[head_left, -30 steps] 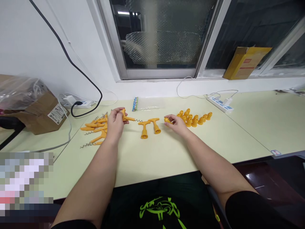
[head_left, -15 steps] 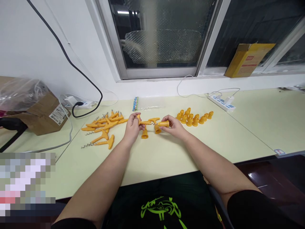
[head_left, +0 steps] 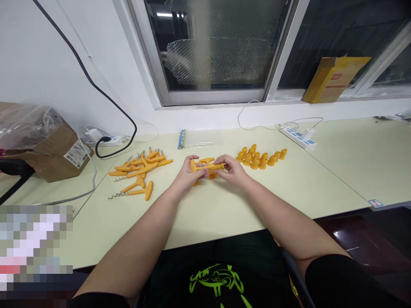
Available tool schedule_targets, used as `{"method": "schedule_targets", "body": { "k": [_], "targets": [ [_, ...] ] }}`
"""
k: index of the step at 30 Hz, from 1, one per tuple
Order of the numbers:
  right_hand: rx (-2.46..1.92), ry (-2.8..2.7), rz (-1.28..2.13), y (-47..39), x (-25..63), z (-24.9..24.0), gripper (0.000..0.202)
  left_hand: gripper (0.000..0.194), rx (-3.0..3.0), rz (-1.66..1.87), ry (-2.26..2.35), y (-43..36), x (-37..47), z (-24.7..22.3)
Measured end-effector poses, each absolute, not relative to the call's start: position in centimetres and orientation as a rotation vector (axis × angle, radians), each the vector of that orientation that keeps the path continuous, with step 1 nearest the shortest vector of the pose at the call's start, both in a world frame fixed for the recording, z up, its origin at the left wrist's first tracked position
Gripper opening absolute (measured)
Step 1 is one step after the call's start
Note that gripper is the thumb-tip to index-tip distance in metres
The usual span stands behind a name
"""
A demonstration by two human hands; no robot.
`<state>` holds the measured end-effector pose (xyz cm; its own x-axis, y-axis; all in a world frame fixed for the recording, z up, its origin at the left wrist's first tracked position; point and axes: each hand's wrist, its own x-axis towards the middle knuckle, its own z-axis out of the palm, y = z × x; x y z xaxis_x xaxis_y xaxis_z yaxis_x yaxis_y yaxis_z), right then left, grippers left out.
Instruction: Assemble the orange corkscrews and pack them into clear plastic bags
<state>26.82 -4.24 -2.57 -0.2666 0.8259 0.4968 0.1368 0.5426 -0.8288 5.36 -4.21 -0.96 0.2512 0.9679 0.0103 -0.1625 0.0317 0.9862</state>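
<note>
My left hand (head_left: 189, 174) is closed around the T-shaped handle of a yellow corkscrew (head_left: 194, 166). In my right hand (head_left: 233, 168) is a yellow bell-shaped sleeve (head_left: 218, 167), gripped between thumb and fingers. Sleeve and corkscrew lie in one line and meet between my hands; the metal spiral no longer shows. Behind them on the table stands another yellow corkscrew with a sleeve (head_left: 206, 160), partly covered by my hands. A further yellow piece (head_left: 196, 183) shows only its edge below my left hand.
Loose yellow corkscrews (head_left: 141, 167) lie piled at the left. Several yellow sleeves (head_left: 255, 161) stand grouped at the right. A clear plastic bag (head_left: 202, 139) lies behind my hands. Power strips (head_left: 298, 137) and a cardboard box (head_left: 61, 149) are farther out.
The sleeve and the corkscrew have come together, and the spiral that showed between them is now covered. My left hand has moved slightly right.
</note>
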Motion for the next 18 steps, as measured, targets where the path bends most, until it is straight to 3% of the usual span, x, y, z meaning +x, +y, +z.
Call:
{"method": "schedule_targets", "body": {
  "k": [6,18],
  "targets": [
    [-0.929,-1.587,1.260,-4.6,27.0,-2.0,0.038,0.069,1.427,1.093,0.839,-4.6,5.2,-0.6],
    [-0.987,-1.288,1.839,-5.2,27.2,0.0,0.039,0.047,1.835,1.255,0.825,-5.5,5.2,-0.3]
  ]
}}
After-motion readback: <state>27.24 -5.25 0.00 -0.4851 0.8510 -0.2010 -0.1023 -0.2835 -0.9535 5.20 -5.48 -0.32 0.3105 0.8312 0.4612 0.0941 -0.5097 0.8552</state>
